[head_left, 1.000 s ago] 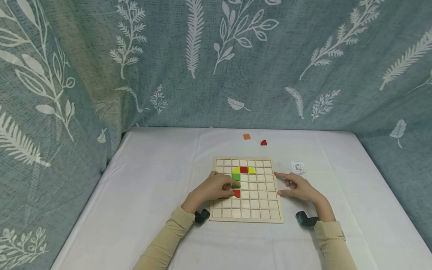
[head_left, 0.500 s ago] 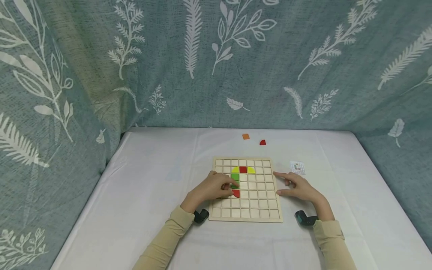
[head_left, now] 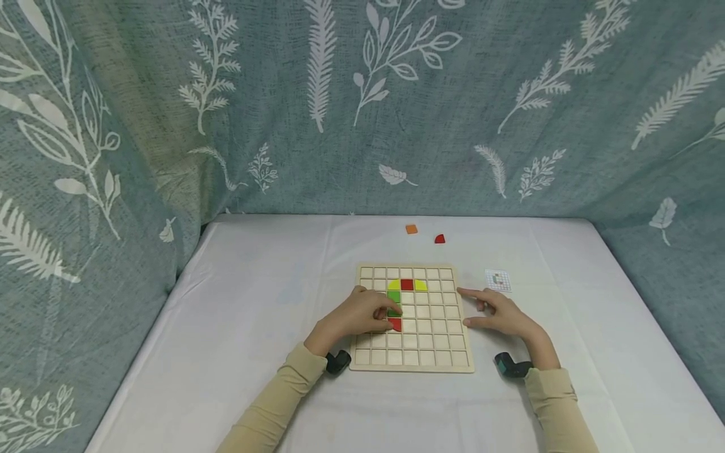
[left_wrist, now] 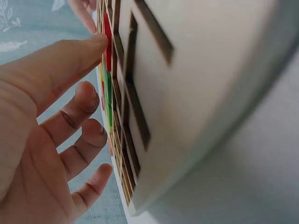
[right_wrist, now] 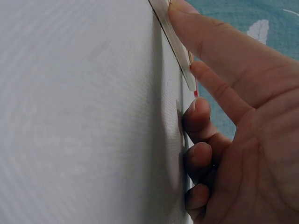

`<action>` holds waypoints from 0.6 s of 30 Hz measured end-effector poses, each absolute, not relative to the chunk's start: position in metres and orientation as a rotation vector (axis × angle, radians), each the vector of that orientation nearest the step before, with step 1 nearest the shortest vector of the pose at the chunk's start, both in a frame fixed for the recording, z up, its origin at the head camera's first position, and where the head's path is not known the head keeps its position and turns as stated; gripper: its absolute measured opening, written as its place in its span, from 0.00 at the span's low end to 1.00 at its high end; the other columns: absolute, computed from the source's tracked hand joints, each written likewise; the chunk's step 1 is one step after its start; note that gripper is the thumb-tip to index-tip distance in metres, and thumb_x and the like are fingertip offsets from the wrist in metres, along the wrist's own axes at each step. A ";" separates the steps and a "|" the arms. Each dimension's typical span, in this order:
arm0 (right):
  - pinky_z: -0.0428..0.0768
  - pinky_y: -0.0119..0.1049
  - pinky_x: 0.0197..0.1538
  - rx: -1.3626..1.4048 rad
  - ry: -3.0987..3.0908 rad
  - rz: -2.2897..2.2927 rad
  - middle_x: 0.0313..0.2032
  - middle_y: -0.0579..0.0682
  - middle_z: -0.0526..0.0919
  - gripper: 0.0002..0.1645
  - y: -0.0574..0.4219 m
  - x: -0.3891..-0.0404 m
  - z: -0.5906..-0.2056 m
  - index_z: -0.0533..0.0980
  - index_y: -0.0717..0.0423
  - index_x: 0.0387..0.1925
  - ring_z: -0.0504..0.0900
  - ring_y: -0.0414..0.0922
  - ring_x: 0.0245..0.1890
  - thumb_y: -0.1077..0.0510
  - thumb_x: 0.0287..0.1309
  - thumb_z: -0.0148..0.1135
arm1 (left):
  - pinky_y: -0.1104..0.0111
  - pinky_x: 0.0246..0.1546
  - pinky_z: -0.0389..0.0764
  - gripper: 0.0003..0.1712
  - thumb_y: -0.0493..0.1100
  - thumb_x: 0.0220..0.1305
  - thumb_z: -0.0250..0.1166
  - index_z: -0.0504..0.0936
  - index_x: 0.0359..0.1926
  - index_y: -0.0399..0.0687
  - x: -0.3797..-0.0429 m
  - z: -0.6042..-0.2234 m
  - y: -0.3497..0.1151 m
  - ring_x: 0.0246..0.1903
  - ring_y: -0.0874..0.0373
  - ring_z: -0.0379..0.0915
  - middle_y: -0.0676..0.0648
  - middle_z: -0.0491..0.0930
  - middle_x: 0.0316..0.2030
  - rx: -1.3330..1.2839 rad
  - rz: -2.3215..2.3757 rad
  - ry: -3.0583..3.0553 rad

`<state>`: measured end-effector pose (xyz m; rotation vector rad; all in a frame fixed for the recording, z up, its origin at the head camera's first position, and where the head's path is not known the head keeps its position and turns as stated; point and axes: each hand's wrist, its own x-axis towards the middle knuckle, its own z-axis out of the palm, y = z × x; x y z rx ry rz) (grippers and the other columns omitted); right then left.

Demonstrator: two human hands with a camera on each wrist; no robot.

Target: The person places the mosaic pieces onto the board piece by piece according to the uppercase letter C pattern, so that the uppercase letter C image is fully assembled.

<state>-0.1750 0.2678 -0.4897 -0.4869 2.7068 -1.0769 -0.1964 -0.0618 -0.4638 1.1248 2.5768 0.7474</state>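
A wooden grid board [head_left: 430,360] lies on the white cloth. My left hand [head_left: 354,313] is over its left half, the thumb tip touching a red rounded tile [head_left: 396,324] set in a cell. Its index fingertip is beside the green tiles [head_left: 393,296], partly covering the lower one. In the left wrist view, the thumb [left_wrist: 70,53] meets the red tile's edge while the other fingers bend loosely. At the board's right edge, my right hand [head_left: 504,316] touches the frame with index fingertip and thumb. Its other fingers are curled in near the cloth.
Above the green tiles, a red square tile [head_left: 406,285] sits between two yellow rounded tiles [head_left: 421,285]. An orange square tile [head_left: 411,229] and a red quarter-round tile [head_left: 440,239] lie beyond the board. Right of it is a small printed pattern card [head_left: 498,280].
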 end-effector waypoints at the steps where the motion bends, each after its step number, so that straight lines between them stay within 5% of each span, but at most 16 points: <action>1: 0.61 0.30 0.30 -0.485 2.708 -1.078 0.28 0.46 0.65 0.42 0.268 -0.175 -0.490 0.70 0.51 0.62 0.60 0.39 0.27 0.47 0.42 0.73 | 0.57 0.47 0.58 0.13 0.47 0.57 0.67 0.84 0.44 0.56 -0.197 -0.463 -0.061 0.20 0.69 0.63 0.60 0.70 0.16 1.135 0.741 2.575; 12: 0.61 0.30 0.30 -0.496 2.708 -1.079 0.28 0.47 0.64 0.41 0.268 -0.176 -0.490 0.70 0.52 0.61 0.60 0.40 0.27 0.48 0.44 0.72 | 0.56 0.50 0.60 0.13 0.48 0.58 0.66 0.83 0.45 0.56 -0.214 -0.452 -0.052 0.20 0.67 0.64 0.59 0.70 0.17 1.168 0.746 2.556; 18: 0.61 0.30 0.30 -0.506 2.713 -1.073 0.28 0.46 0.65 0.41 0.268 -0.176 -0.490 0.70 0.53 0.61 0.60 0.39 0.28 0.48 0.43 0.72 | 0.69 0.34 0.64 0.14 0.46 0.59 0.64 0.82 0.48 0.54 -0.229 -0.452 -0.046 0.18 0.66 0.59 0.55 0.70 0.18 1.166 0.832 2.526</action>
